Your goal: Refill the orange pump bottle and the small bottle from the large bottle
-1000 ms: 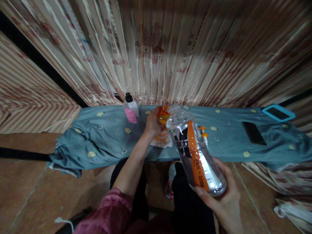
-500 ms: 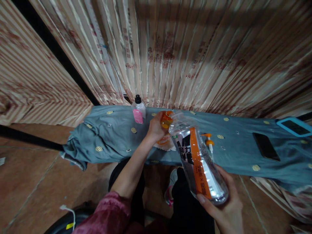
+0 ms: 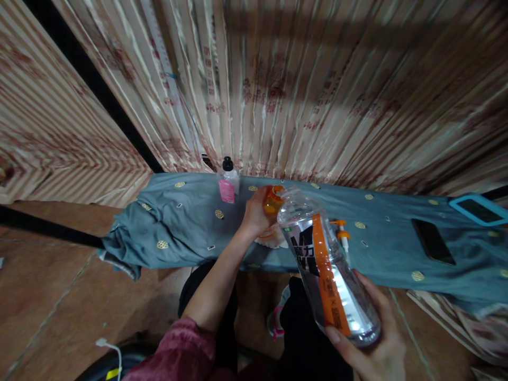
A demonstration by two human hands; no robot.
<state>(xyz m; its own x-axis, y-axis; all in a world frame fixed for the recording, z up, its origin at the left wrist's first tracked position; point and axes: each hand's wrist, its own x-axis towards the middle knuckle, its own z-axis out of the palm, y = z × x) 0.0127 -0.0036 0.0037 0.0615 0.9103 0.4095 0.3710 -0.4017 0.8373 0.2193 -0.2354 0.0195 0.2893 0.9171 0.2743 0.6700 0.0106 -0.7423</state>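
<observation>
Right hand (image 3: 373, 344) cups the base of a clear plastic drink bottle (image 3: 327, 270), tilted neck-first toward the orange bottle (image 3: 273, 200) that the left hand (image 3: 256, 214) grips, fingers closed round it, over the blue-grey cloth (image 3: 178, 227). The drink bottle, uncapped, holds clear liquid; the orange bottle's fill cannot be read. An orange pump head (image 3: 340, 233) lies just right of the orange bottle, a small bottle with a pink label (image 3: 227, 184) to its left. Risk: misaligned necks or too steep a tilt would probably spill liquid onto the cloth.
</observation>
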